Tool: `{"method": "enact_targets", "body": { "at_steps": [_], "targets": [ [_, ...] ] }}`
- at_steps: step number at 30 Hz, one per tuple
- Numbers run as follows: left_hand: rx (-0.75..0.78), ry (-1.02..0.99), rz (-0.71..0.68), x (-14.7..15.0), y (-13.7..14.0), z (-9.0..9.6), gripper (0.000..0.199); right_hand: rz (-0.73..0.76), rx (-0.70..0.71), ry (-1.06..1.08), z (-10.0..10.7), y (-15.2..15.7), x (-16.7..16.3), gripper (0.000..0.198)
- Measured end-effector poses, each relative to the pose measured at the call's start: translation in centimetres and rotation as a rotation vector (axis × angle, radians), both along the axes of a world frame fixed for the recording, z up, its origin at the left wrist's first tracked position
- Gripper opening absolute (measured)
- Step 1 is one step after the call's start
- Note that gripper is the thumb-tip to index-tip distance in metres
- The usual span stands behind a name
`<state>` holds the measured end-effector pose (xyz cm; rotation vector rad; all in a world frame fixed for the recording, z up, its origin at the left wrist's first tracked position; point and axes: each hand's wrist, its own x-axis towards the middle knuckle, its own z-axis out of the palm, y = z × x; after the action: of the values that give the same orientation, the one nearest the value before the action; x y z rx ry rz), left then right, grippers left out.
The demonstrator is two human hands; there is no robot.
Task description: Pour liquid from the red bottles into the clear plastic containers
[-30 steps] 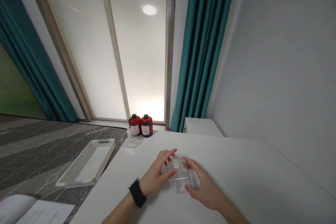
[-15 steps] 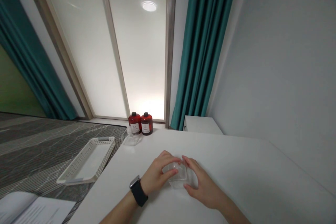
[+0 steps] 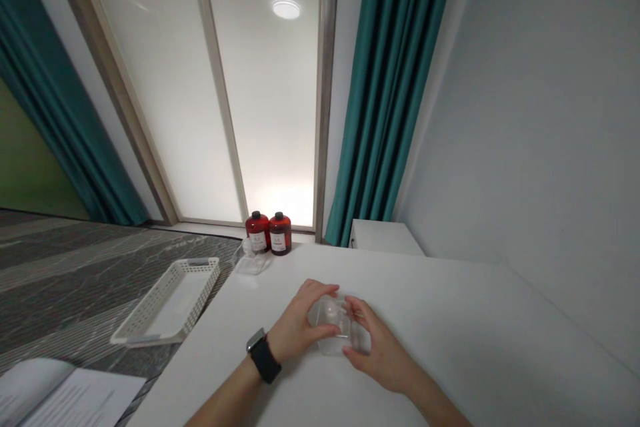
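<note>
Between my hands a small clear plastic box point(image 3: 331, 345) sits on the white table, with a pale round lump point(image 3: 331, 309) showing at its upper part; whether that is a knob or something inside, I cannot tell. My left hand point(image 3: 295, 328), with a dark-strapped watch point(image 3: 263, 357) at the wrist, curves round the left side, its thumb across the front and its fingers at the far edge. My right hand point(image 3: 383, 355) holds the right side, thumb at the near corner and fingertips at the far one.
Two red-brown bottles with black caps point(image 3: 281, 235) stand at the table's far left corner, beside another clear plastic piece point(image 3: 250, 264). A white perforated basket point(image 3: 145, 340) and an open booklet point(image 3: 95, 397) lie to the left. A white cabinet point(image 3: 385, 237) stands beyond the table.
The clear box has shifted slightly left and its pale round lump shows more. My left fingers have moved toward its far edge, and my right hand has come slightly left.
</note>
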<state>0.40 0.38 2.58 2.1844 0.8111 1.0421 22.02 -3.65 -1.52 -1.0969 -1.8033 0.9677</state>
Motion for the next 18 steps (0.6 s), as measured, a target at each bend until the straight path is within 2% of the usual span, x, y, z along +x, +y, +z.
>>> {"method": "enact_targets", "body": {
  "at_steps": [3, 7, 9, 13, 16, 18],
  "targets": [
    [-0.046, 0.042, -0.028, -0.4, 0.4, -0.5, 0.076, -0.009, -0.044, 0.075, -0.7, 0.4, 0.3, 0.074],
    [-0.159, 0.093, -0.034, -0.5, 0.8, -1.3, 0.066, -0.010, -0.081, 0.101, -0.7, 0.6, 0.7, 0.073],
    [-0.155, 0.076, 0.002, -0.1, 0.6, -1.5, 0.062, -0.011, -0.035, 0.038, -0.1, 0.6, 0.8, 0.073],
    [0.098, 0.121, 0.081, 0.8, -0.2, -1.2, 0.065, -0.111, 0.236, -0.147, 1.5, 0.4, 0.9, 0.068],
    [0.308, 0.195, 0.088, 1.4, -0.8, -1.1, 0.068, -0.173, 0.442, -0.222, 2.1, 0.3, 0.8, 0.043],
    [0.377, 0.216, 0.089, 1.7, -0.9, -1.1, 0.069, -0.190, 0.534, -0.248, 2.0, 0.4, 0.6, 0.027]
  ]
}}
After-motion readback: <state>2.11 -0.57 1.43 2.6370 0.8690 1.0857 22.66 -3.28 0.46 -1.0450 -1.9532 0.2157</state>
